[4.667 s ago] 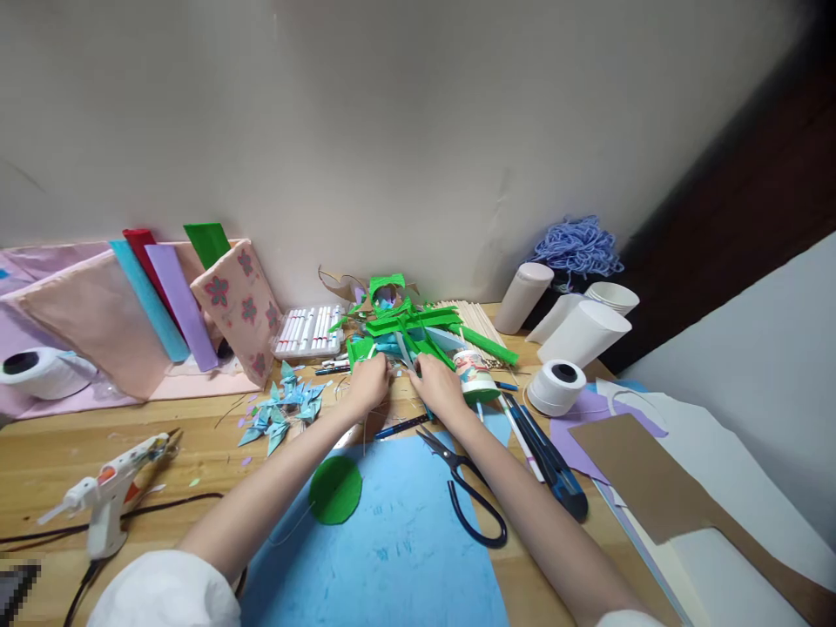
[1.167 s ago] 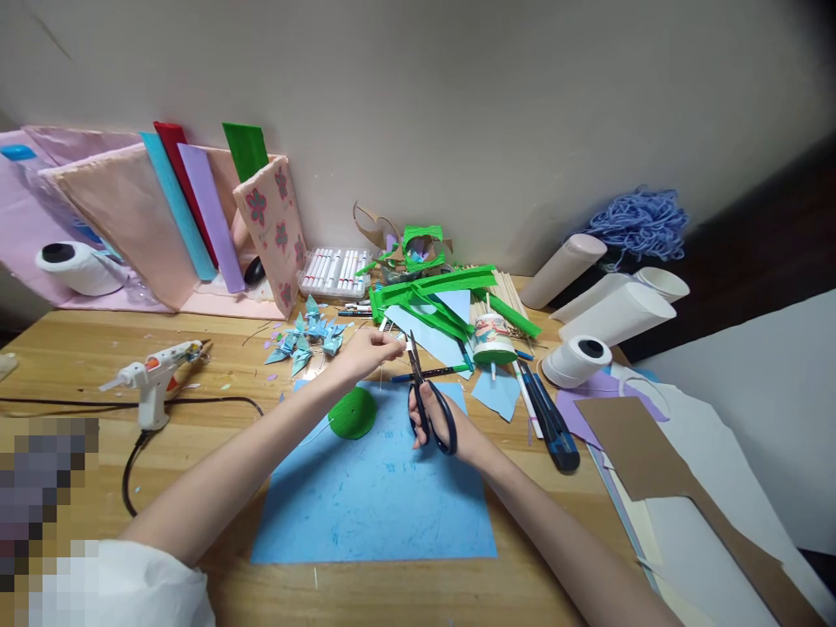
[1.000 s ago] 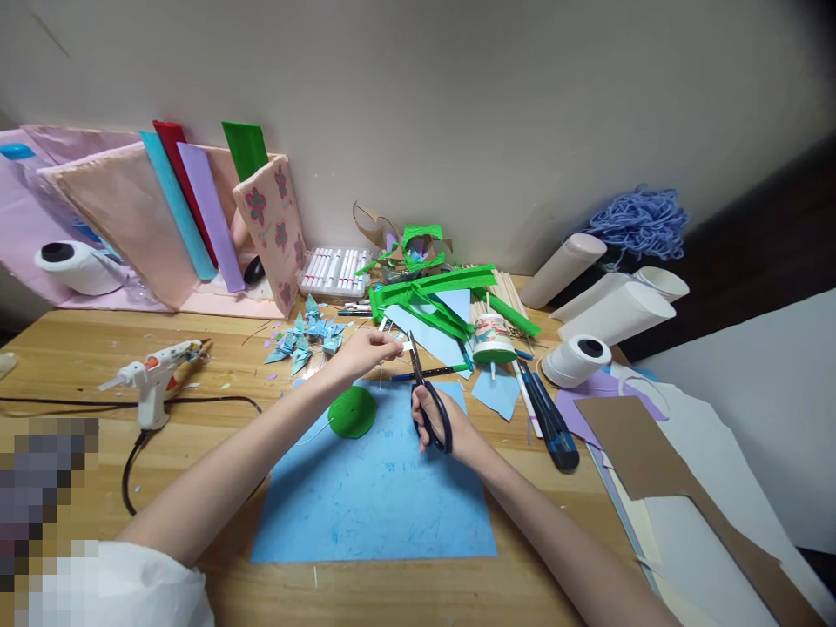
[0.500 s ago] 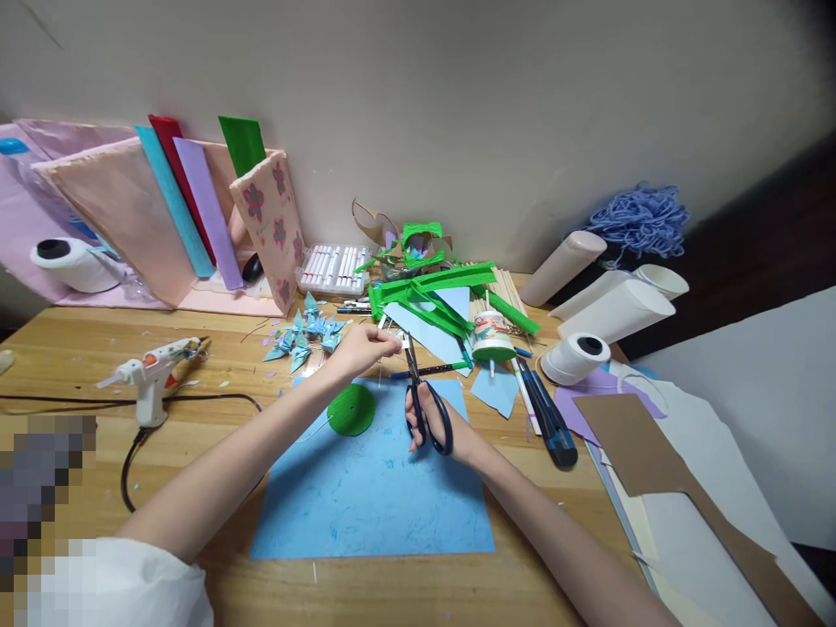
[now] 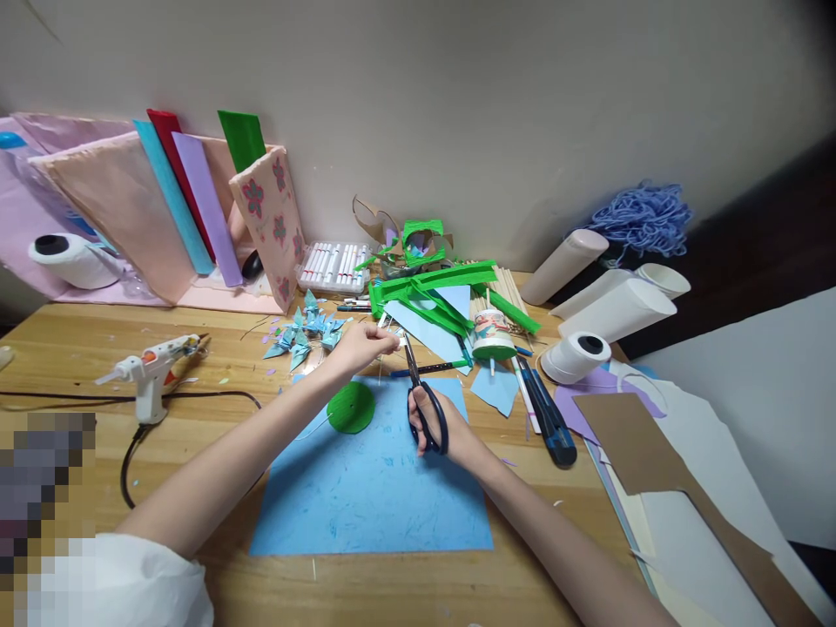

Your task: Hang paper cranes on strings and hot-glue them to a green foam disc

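Note:
My right hand grips black-handled scissors, with the blades pointing up toward my left hand. My left hand is pinched on a small white piece right at the scissor tips. Both hands work above the far edge of a blue paper sheet. A green felt disc lies on that sheet just below my left wrist. Behind the hands sits a heap of green paper strips and blue paper triangles.
A white glue gun with a black cord lies at the left. Folded blue paper cranes, a marker case, a small printed cup, a craft knife, white rolls, paper cups and brown cardboard crowd the table.
Since 4.7 s ago my right hand has picked up the scissors from the blue sheet. Over the last second the hands stay nearly still, the blades working at the small white piece.

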Demonstrator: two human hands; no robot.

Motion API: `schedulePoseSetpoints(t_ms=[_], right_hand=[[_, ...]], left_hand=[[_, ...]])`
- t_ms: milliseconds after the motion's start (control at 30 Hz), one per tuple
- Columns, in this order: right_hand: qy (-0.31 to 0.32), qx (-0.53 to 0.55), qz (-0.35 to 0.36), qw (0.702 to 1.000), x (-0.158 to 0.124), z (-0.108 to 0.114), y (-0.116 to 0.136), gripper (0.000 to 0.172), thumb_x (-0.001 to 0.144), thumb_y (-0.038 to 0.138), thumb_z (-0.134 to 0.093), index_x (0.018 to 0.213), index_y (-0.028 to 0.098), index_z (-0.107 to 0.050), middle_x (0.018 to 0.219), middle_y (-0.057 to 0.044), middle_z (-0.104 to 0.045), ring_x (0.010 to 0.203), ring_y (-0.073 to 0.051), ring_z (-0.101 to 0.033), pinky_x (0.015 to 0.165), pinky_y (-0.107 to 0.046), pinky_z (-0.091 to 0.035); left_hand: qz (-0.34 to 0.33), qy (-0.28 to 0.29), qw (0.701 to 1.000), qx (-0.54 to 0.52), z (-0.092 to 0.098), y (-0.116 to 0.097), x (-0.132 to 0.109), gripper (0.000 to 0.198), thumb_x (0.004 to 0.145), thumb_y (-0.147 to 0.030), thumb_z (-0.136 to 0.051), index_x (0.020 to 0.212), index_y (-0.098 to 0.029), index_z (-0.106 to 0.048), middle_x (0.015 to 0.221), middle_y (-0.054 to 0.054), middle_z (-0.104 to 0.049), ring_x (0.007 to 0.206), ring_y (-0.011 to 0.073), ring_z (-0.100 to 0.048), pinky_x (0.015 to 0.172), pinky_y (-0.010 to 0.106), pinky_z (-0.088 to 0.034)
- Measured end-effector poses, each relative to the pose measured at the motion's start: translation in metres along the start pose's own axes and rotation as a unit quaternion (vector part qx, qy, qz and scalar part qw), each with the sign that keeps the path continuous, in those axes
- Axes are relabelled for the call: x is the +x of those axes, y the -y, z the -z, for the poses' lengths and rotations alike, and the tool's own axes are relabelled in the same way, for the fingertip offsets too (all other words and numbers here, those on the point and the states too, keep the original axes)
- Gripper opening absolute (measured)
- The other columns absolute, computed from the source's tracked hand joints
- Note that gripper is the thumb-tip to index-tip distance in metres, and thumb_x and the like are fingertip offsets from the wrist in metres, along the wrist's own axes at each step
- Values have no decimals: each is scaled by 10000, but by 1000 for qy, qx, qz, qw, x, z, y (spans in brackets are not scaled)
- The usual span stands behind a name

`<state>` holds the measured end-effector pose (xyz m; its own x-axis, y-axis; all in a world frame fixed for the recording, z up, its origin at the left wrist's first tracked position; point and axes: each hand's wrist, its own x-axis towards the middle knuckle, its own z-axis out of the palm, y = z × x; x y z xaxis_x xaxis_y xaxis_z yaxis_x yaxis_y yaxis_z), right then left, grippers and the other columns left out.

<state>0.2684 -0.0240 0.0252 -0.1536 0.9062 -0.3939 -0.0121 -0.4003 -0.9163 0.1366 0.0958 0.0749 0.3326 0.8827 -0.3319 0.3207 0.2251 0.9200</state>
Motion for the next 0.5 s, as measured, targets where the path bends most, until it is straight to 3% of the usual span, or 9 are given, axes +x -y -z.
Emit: schedulePoseSetpoints(t_ms=[133,500], right_hand=[[29,10,1,1000,-3,-5,3,666,658,834,-299,784,189,-405,540,94,-397,366,-53,-472,451,-251,-520],[18,-29,11,999,-2,-4,9,613,694,798,-329,763,193,-399,527,95,-392,349,-57,-448,395,-240,-492]], left_hand=[[5,-2,1000,-6,0,1,1,121,623,-240,-632,636,-131,-684,628,17,-664,598,106,-567,587,213,-429],[-24,35,999,26,2,12,6,192,610,-307,-638,637,-125,-694,643,32,-667,622,120,-572,581,213,-414]])
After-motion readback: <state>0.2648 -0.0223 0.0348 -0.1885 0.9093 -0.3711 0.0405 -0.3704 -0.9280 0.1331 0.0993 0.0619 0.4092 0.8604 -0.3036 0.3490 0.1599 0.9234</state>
